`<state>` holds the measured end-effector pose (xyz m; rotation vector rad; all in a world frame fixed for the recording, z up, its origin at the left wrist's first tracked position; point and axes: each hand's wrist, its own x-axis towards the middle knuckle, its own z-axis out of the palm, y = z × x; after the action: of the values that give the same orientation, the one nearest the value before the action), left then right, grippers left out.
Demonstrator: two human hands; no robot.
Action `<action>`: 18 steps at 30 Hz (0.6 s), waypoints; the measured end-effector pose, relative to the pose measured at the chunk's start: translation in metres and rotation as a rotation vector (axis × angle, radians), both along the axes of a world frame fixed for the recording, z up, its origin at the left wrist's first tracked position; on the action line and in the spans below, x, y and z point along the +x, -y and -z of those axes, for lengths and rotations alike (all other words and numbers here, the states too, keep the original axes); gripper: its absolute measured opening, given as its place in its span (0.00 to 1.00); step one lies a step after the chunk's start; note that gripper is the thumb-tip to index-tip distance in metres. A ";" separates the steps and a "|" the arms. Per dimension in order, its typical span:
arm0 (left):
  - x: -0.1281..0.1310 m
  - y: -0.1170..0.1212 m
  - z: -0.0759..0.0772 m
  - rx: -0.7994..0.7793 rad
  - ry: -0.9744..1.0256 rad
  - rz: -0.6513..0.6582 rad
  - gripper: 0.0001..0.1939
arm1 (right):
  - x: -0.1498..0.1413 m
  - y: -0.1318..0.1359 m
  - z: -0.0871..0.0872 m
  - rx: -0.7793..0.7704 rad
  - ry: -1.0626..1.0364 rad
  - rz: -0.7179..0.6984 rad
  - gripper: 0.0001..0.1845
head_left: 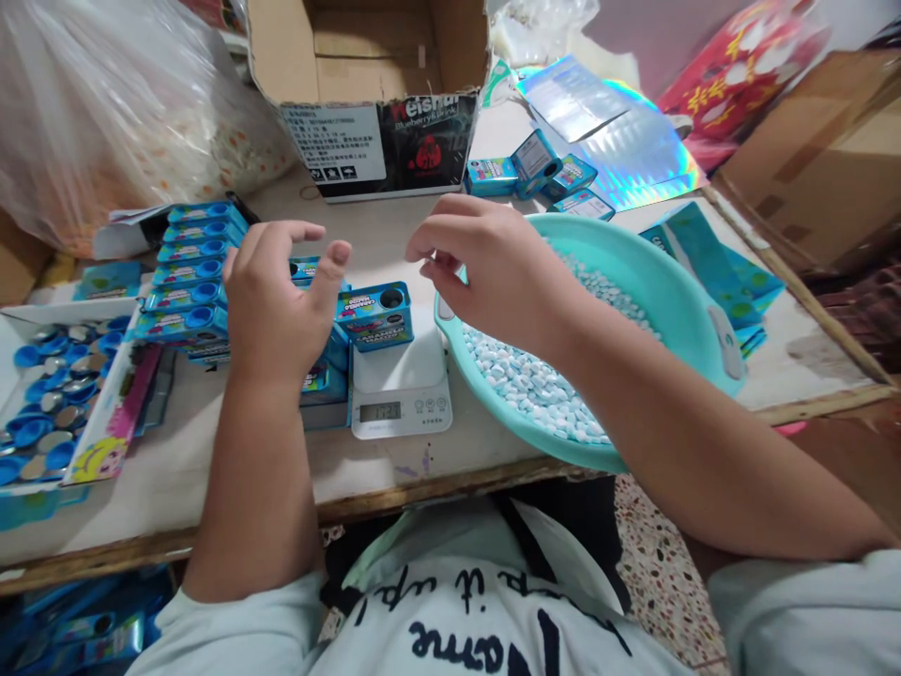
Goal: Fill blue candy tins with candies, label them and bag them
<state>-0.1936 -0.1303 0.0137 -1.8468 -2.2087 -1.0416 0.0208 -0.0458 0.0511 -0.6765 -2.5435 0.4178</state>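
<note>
A: First entry?
B: Box (380, 325), one, blue, printed. Location: upright on the white scale (414, 421), between the two hands, touched by neither. Round dark hole in its top.

A: Handling?
B: Judged light and stiff-walled; glossy, so apt to slip, and likely to dent under a hard squeeze. Best hold: thumb and fingers across opposite sides, clear of the hole.

A: Loose stock?
B: Pellets (517, 380), pale blue and white, many, in a turquoise basin (679, 272). Judged hard, very light, prone to roll; best taken in a fingertip pinch.

A: Hands?
B: Left hand (278, 300): thumb and fingers spread apart, nothing seen between them; left of the box. Right hand (485, 249): over the basin's left rim, fingertips drawn together. Whether a pellet sits in the pinch, cannot tell.

A: Obscured?
B: Scale display (380, 411): figures perhaps beginning 17, the last too faint to certify. Box interior: dark, contents unseen. Neighbouring boxes (325, 377): partly behind the left hand. Pellets: partly under the right forearm (654, 399). Carton (380, 52) at the back: top cut off by the frame.
</note>
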 end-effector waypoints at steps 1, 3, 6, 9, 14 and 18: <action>-0.002 0.000 -0.001 -0.011 -0.006 -0.023 0.22 | -0.002 0.000 0.003 0.000 0.004 -0.014 0.14; -0.007 0.000 0.000 -0.021 -0.011 -0.071 0.22 | -0.005 0.001 0.008 -0.006 0.008 -0.036 0.15; -0.015 -0.003 0.004 -0.055 0.020 -0.116 0.21 | -0.010 0.005 0.016 -0.017 -0.008 -0.093 0.21; -0.021 -0.006 0.009 -0.133 0.073 -0.139 0.21 | -0.012 0.009 0.018 -0.025 -0.017 -0.182 0.30; -0.028 -0.013 0.019 -0.232 0.144 -0.150 0.20 | -0.004 0.010 0.002 0.029 0.081 -0.075 0.26; -0.031 -0.015 0.028 -0.316 0.118 -0.136 0.20 | 0.012 -0.001 -0.005 0.044 0.343 0.223 0.15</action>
<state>-0.2249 -0.1148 -0.0142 -1.7507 -2.6577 -0.8371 0.0325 -0.0447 0.0559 -1.0822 -2.7391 0.1790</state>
